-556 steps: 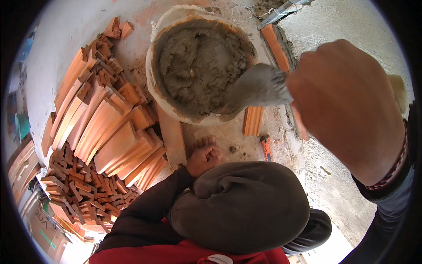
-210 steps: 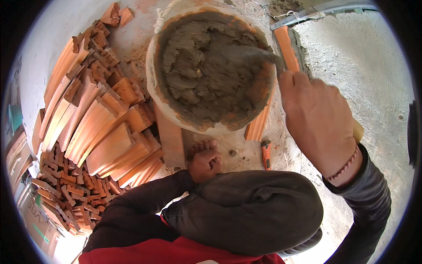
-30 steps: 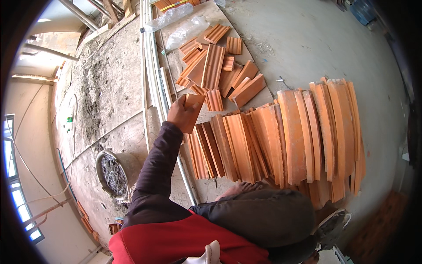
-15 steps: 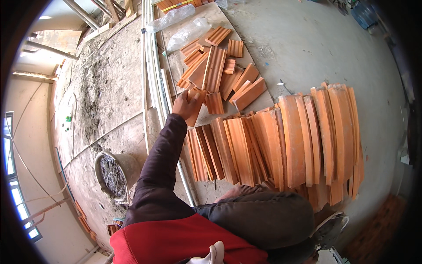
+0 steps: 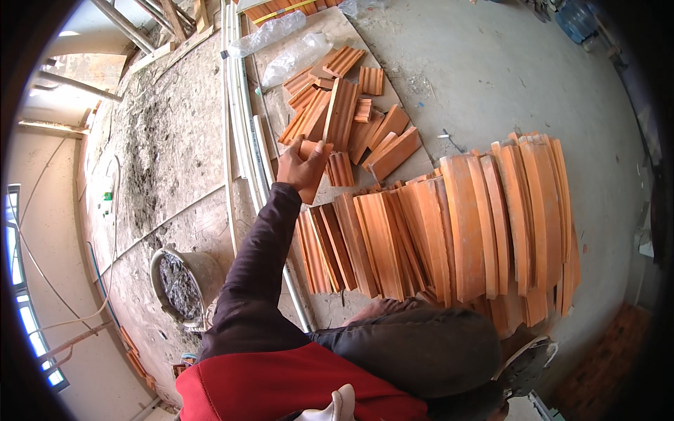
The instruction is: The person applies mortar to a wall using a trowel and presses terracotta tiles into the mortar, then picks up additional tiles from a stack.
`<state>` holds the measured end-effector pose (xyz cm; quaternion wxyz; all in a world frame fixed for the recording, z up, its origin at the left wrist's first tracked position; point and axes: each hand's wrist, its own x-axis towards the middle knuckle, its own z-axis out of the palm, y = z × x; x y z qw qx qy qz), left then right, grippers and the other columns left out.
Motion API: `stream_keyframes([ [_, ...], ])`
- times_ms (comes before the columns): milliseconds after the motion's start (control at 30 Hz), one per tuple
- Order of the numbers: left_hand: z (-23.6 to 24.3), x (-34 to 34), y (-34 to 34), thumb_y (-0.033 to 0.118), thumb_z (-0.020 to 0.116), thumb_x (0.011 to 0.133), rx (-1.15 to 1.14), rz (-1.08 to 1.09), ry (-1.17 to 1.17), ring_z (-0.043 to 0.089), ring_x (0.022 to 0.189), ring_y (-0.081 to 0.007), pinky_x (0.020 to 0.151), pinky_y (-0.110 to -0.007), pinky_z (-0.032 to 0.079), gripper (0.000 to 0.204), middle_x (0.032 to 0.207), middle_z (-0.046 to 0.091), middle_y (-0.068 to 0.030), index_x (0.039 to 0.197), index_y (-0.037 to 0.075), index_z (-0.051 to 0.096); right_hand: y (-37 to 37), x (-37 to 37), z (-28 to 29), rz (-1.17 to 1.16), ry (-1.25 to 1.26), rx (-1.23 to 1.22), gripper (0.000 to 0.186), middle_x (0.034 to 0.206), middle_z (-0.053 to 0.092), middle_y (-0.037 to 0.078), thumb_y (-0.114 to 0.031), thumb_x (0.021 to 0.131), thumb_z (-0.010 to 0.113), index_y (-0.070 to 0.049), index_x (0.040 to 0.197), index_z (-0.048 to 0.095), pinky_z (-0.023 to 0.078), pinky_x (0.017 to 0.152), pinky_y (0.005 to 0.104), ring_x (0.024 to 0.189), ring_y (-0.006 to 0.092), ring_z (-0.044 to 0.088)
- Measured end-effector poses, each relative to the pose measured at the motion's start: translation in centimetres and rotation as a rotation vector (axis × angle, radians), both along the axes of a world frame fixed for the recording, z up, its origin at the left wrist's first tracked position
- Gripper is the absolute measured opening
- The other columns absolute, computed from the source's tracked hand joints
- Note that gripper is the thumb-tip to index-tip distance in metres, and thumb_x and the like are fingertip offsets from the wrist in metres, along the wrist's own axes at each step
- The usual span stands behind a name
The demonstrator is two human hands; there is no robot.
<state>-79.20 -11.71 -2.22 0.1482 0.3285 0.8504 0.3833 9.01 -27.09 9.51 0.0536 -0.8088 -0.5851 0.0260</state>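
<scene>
My left hand [image 5: 298, 170] reaches forward, its fingers closed round a small terracotta tile piece [image 5: 309, 196]. Parts of that piece show above and below the grip. Just beyond the hand lies a loose heap of ribbed terracotta tiles [image 5: 342, 112] and cut pieces, some leaning on others. Nearer to me, a long row of terracotta tiles [image 5: 467, 228] stands on edge, packed side by side. The held piece is close above the row's left end. My right hand is not in view.
A bucket of wet grey mortar [image 5: 206, 281] sits left of my arm. Long pale pipes [image 5: 247, 119] run along the floor beside the heap. Crumpled clear plastic [image 5: 298, 59] lies farther off. My bent knee [image 5: 421, 344] is close to the row's near side.
My left hand has turned slightly with the tile piece, so more of it shows above the fingers. The view has shifted a little; the heap and row look unchanged.
</scene>
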Motion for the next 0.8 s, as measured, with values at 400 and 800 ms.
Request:
stream_keyframes([
  [400,1.8,3.9,0.8,0.045,0.068,0.088,-0.035,0.015,-0.163,0.071,0.092,-0.0323,0.077,-0.036,0.055,0.061,0.097,0.07,-0.0253,0.115,-0.009,0.06,1.4,-0.7,-0.3,-0.018,0.043,0.0,0.036,0.08,0.068,0.017,-0.037,0.085,0.068,-0.001,0.087,0.068,0.049,0.063,0.0407,0.069,0.0315,0.06],
  [800,-4.4,-1.2,-0.1,0.045,0.071,0.089,0.105,0.197,-0.67,0.066,0.092,-0.0169,0.081,-0.03,0.051,0.055,0.1,0.07,-0.0116,0.113,-0.004,0.064,1.2,-1.1,-0.6,-0.07,0.095,0.005,0.037,0.08,0.068,0.017,-0.037,0.084,0.068,-0.001,0.087,0.068,0.049,0.064,0.0406,0.069,0.031,0.06],
])
